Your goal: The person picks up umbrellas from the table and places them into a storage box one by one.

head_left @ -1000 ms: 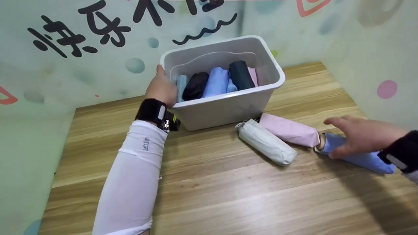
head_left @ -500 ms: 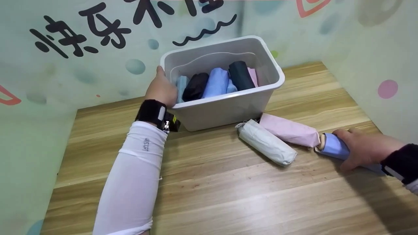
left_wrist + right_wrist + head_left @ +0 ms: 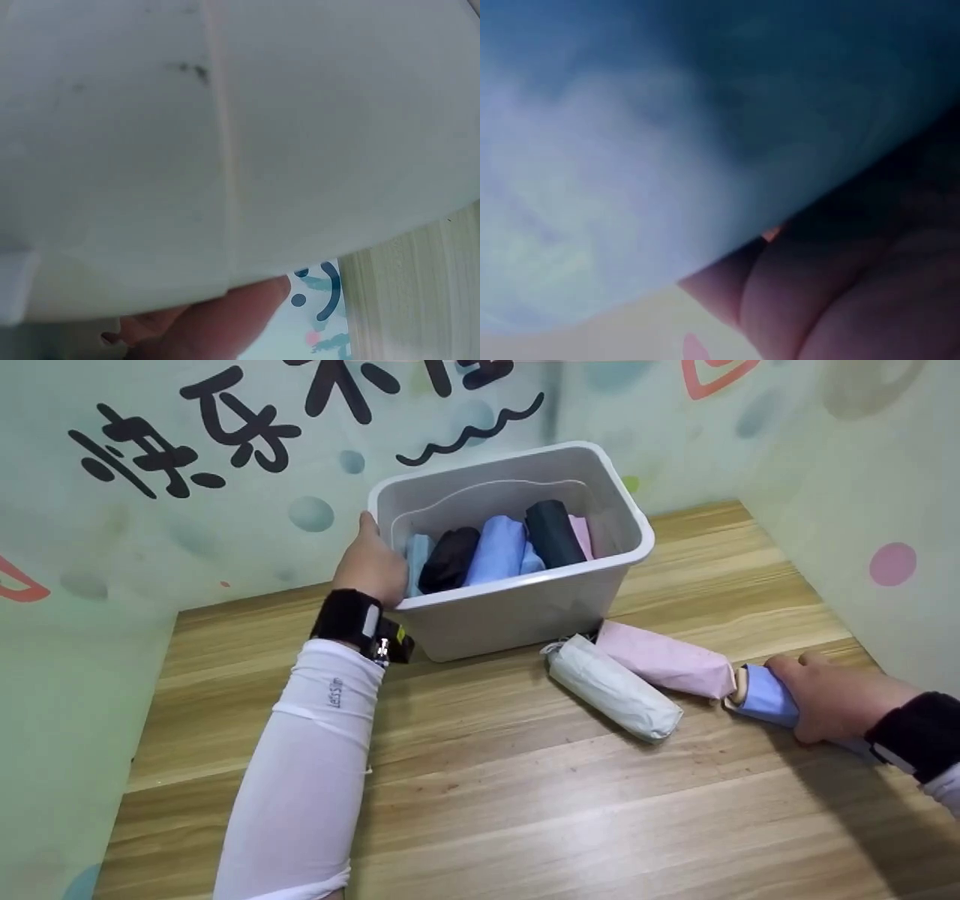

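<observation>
With its thumb over the left rim, my left hand (image 3: 373,561) holds the light grey plastic bin (image 3: 517,613). The left wrist view is filled by the bin's wall (image 3: 127,165), and a finger (image 3: 225,322) shows below it. My right hand (image 3: 844,699) grips a blue folded umbrella (image 3: 765,695) lying on the table at the right; a beige handle end pokes out of its sleeve. Close up, the blue cloth (image 3: 615,165) covers much of the right wrist view, with curled fingers (image 3: 795,292) beneath. The hand hides the umbrella's far part.
A pink folded umbrella (image 3: 664,658) and an off-white one (image 3: 611,688) lie in front of the bin. Inside it stand dark green (image 3: 553,534), blue (image 3: 496,551), black (image 3: 450,559), pale teal (image 3: 417,561) and pink (image 3: 580,535) rolls. Printed walls (image 3: 225,532) border the wooden table (image 3: 487,810).
My right hand has come down from above the blue umbrella and closed its fingers round it. The left hand and the bin have stayed put.
</observation>
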{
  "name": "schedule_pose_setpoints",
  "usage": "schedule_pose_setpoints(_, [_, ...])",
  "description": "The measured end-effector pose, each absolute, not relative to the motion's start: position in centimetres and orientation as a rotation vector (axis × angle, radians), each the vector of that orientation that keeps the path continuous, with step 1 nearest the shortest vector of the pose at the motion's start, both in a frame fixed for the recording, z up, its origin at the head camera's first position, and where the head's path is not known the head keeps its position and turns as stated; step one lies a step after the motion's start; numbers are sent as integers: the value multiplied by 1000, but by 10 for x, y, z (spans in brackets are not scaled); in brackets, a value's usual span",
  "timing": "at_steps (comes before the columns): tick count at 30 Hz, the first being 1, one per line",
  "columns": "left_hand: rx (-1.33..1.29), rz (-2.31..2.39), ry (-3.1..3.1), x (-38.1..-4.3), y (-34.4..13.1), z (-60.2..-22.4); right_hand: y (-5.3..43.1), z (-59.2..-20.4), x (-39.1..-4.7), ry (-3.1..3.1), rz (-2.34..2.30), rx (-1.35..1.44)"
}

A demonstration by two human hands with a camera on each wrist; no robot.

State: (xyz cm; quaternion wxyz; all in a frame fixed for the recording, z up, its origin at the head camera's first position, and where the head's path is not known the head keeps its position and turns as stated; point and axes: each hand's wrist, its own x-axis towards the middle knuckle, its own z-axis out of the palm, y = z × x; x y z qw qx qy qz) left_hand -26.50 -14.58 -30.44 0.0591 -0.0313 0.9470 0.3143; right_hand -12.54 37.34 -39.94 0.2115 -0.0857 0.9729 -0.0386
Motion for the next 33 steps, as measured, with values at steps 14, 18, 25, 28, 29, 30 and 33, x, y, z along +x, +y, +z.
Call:
schedule_pose_setpoints(14, [-94,955,2868,-266,-148,-306,372,-404,-131,2672,-114,-277])
schedule_pose_setpoints(18, [-98,971,2858,-266,-148,-306,372,-405,-131,2694,-115,-330])
schedule_pose_setpoints(25, [-94,964,2862,-267,-148,-305,374,-401,-131,2726,-109,-390])
schedule_pose_setpoints(28, [-92,964,2861,-266,-148,-305,375,-399,-131,2729,-107,-405])
schedule_pose_setpoints(29, [-88,963,2864,-266,-148,-305,374,-399,-130,2735,-104,-415])
schedule_pose_setpoints(30, [-85,961,2867,-266,-148,-304,374,-398,-130,2738,-101,-422])
schedule_pose_setpoints(33, [-76,949,2881,-265,-148,-304,376,-396,-131,2742,-90,-437])
